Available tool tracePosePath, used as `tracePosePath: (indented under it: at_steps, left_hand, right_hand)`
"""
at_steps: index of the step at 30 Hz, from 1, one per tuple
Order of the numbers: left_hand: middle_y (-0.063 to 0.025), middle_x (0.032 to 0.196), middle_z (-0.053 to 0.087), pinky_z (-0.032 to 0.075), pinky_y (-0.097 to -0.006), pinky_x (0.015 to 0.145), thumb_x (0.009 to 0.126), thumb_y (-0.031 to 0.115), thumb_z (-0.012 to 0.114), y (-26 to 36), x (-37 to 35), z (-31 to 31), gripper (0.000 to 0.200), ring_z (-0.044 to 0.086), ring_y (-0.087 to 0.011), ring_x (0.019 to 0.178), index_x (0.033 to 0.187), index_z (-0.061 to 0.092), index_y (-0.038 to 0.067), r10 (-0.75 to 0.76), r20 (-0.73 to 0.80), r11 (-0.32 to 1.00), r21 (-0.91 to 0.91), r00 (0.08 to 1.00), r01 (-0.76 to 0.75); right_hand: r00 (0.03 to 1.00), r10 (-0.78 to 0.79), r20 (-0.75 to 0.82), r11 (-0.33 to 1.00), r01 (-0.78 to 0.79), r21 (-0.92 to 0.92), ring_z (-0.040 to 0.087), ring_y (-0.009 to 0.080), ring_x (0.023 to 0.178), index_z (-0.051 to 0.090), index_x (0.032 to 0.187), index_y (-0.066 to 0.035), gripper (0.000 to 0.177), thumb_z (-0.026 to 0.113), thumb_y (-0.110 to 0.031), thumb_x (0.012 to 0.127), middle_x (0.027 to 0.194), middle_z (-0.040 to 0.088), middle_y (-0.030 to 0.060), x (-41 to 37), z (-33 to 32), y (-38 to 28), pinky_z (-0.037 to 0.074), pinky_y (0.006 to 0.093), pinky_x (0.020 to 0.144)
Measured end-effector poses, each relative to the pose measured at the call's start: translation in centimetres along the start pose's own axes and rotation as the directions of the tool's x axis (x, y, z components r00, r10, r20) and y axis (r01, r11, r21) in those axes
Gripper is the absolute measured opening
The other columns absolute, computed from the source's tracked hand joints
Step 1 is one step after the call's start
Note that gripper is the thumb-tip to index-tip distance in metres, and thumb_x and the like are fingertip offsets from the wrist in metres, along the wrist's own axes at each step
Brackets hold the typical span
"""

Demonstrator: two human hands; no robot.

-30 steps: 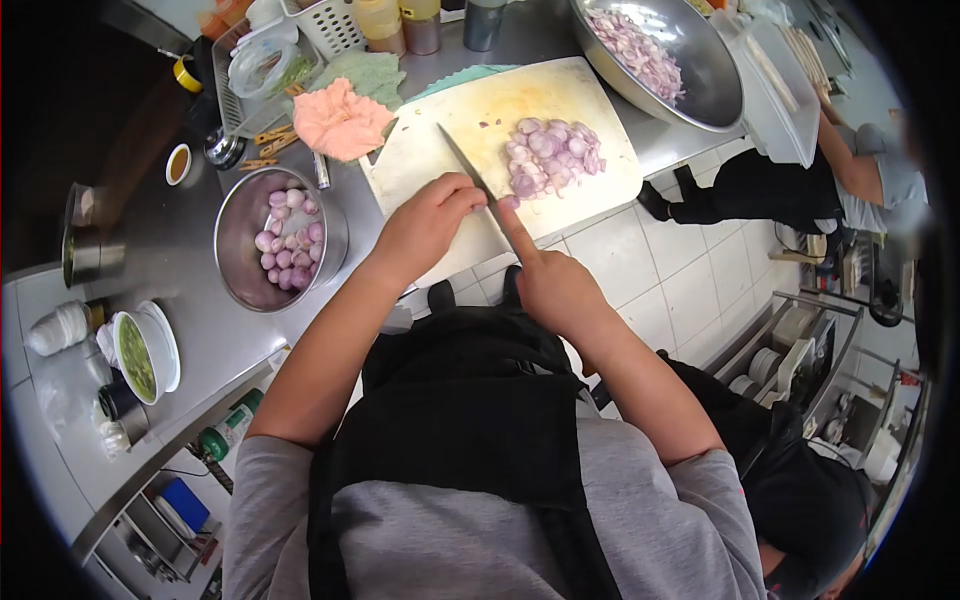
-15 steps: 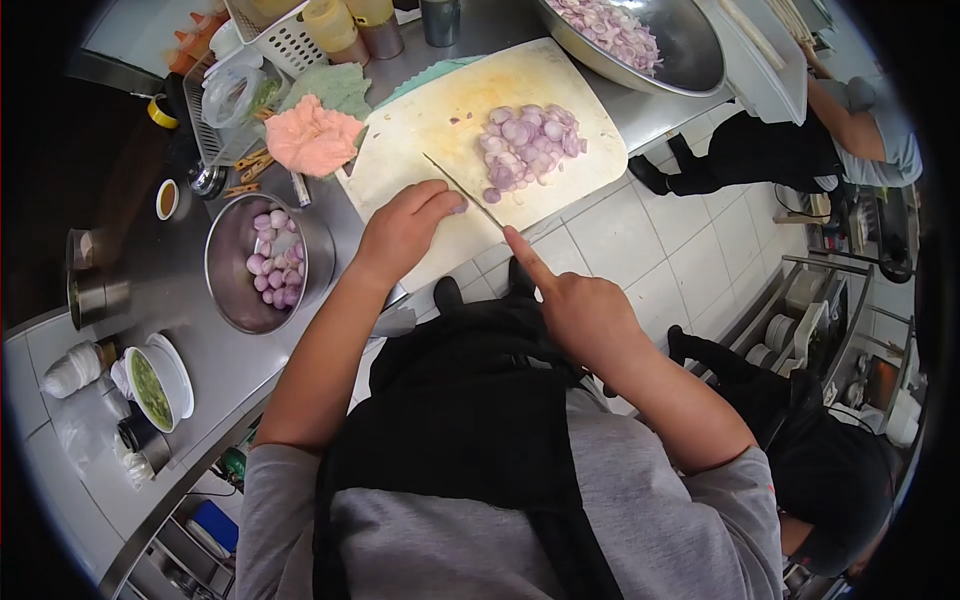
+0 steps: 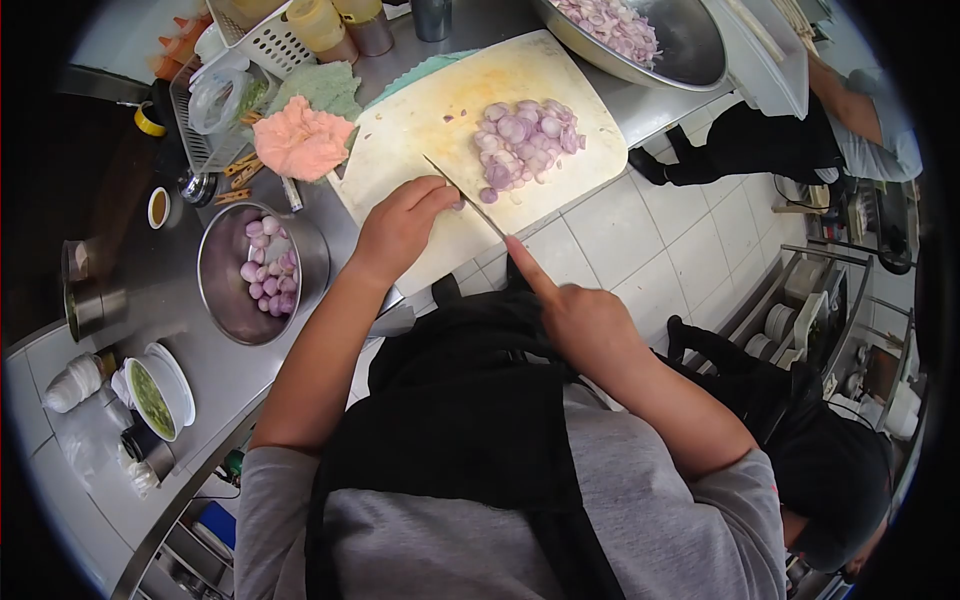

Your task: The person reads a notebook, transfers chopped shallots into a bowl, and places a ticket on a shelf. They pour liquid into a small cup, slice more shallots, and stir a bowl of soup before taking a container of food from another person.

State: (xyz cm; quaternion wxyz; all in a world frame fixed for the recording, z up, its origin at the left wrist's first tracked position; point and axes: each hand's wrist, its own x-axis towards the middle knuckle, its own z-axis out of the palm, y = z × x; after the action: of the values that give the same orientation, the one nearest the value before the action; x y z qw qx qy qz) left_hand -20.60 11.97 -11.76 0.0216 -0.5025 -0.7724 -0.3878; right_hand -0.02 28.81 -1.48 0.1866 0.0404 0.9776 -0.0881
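My right hand (image 3: pixel 590 325) is closed on a knife (image 3: pixel 482 214), its index finger stretched along the blade's spine. The blade lies across the near part of the white cutting board (image 3: pixel 400 140). Just left of it, my left hand (image 3: pixel 405 225) presses a shallot (image 3: pixel 458 204) against the board with curled fingers; only a bit of purple shows beside the blade. A pile of sliced shallots (image 3: pixel 525 142) rests right of the knife. Peeled whole shallots (image 3: pixel 268 275) sit in a steel pot (image 3: pixel 222 305) on the counter to the left.
A large steel bowl of sliced shallots (image 3: pixel 610 30) stands behind the board. A pink cloth (image 3: pixel 303 138) and a green cloth (image 3: pixel 325 88) lie at its left. Squeeze bottles (image 3: pixel 322 30) stand at the back. Two other people (image 3: pixel 780 140) are on the right, one lower down.
The view has shifted slightly, moving the pot and board a little in the picture. Both hands keep nearly the same place, the knife still beside the left fingers.
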Motion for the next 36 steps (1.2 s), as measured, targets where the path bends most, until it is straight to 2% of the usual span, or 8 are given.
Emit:
tracePosePath:
  at_steps: [3, 10, 13, 15, 22, 24, 31, 36]
  left_hand:
    - [-0.008, 0.106, 0.067, 0.056, -0.0344, 0.079, 0.084, -0.002, 0.068, 0.2, 0.1, -0.1, 0.022, 0.068, -0.0275, 0.093, 0.105, 0.069, 0.006, 0.011, -0.003, 1.0, -0.025, 1.0, -0.011]
    - [-0.0047, 0.106, 0.067, 0.056, -0.0353, 0.08, 0.084, 0.002, 0.062, 0.1, -0.3, 0.1, 0.023, 0.067, -0.0252, 0.095, 0.104, 0.069, 0.01, 0.01, -0.005, 0.999, 0.042, 1.0, -0.01]
    - [-0.0045, 0.105, 0.067, 0.057, -0.0353, 0.08, 0.084, 0.002, 0.062, 0.0, -0.3, 0.1, 0.022, 0.067, -0.0251, 0.095, 0.103, 0.069, 0.01, -0.005, -0.011, 1.0, 0.029, 1.0, 0.006]
    - [-0.0046, 0.105, 0.068, 0.057, -0.0351, 0.08, 0.084, 0.003, 0.062, 0.0, -0.3, 0.1, 0.022, 0.067, -0.0251, 0.095, 0.103, 0.07, 0.01, -0.03, 0.009, 0.999, 0.028, 1.0, 0.03]
    - [-0.0075, 0.104, 0.068, 0.056, -0.0353, 0.079, 0.081, -0.003, 0.067, -0.3, -0.4, 0.2, 0.024, 0.068, -0.0273, 0.093, 0.102, 0.07, 0.008, 0.04, -0.035, 0.999, 0.025, 0.999, -0.039]
    - [-0.0095, 0.104, 0.068, 0.056, -0.0355, 0.079, 0.08, -0.006, 0.068, -0.3, -0.4, 0.2, 0.025, 0.068, -0.0289, 0.092, 0.102, 0.07, 0.006, 0.033, -0.035, 0.999, 0.023, 0.999, -0.032]
    - [-0.0075, 0.102, 0.068, 0.056, -0.0355, 0.077, 0.079, -0.005, 0.068, -0.2, -0.4, 0.1, 0.025, 0.068, -0.0269, 0.091, 0.101, 0.071, 0.007, 0.065, -0.06, 0.997, 0.037, 0.996, -0.063]
    - [-0.0059, 0.101, 0.068, 0.057, -0.0351, 0.076, 0.077, -0.003, 0.069, -0.1, -0.5, 0.1, 0.026, 0.068, -0.0256, 0.092, 0.101, 0.071, 0.009, 0.064, -0.053, 0.997, 0.041, 0.996, -0.062]
  right_hand:
    - [0.996, -0.008, -0.094, 1.0, 0.007, -0.012, 0.06, 0.0217, 0.044, 0.013, 0.163, -0.022, 0.092, 0.06, -0.008, 0.085, 0.057, 0.059, 0.0067, 2.7, 2.1, 0.1, 0.05, 0.0367, 0.042]
    - [0.997, -0.028, -0.07, 1.0, 0.028, 0.007, 0.058, 0.022, 0.043, 0.014, 0.163, -0.022, 0.091, 0.059, -0.008, 0.085, 0.056, 0.058, 0.0066, 1.1, 1.8, 0.1, 0.049, 0.0372, 0.041]
    - [0.983, -0.03, -0.184, 0.999, 0.031, 0.006, 0.058, 0.0224, 0.043, 0.014, 0.163, -0.022, 0.091, 0.059, -0.008, 0.085, 0.057, 0.058, 0.0066, 2.7, 2.9, 0.4, 0.049, 0.0373, 0.04]
    - [0.998, -0.03, -0.05, 0.999, 0.03, 0.017, 0.059, 0.0227, 0.043, 0.013, 0.163, -0.023, 0.092, 0.059, -0.007, 0.085, 0.058, 0.058, 0.0067, 0.8, 0.6, 0.1, 0.049, 0.0383, 0.041]
    - [0.994, 0.002, -0.111, 0.999, 0.004, 0.053, 0.06, 0.0237, 0.045, 0.013, 0.163, -0.027, 0.092, 0.058, -0.008, 0.085, 0.059, 0.059, 0.0075, 3.2, 1.7, -0.4, 0.05, 0.0391, 0.041]
    - [0.999, 0.008, 0.038, 1.0, -0.009, 0.021, 0.062, 0.0236, 0.048, 0.013, 0.163, -0.025, 0.092, 0.059, -0.008, 0.084, 0.061, 0.061, 0.0081, 1.3, -0.5, -0.7, 0.051, 0.039, 0.043]
    - [0.99, -0.011, -0.138, 0.995, 0.024, 0.095, 0.061, 0.024, 0.046, 0.013, 0.163, -0.025, 0.092, 0.058, -0.007, 0.084, 0.06, 0.062, 0.0087, 3.6, 1.5, -0.5, 0.051, 0.0394, 0.043]
    - [0.999, 0.034, 0.037, 0.992, -0.039, 0.123, 0.063, 0.026, 0.048, 0.013, 0.163, -0.026, 0.091, 0.058, -0.008, 0.086, 0.06, 0.063, 0.0114, 3.9, 1.5, -1.0, 0.052, 0.0411, 0.045]
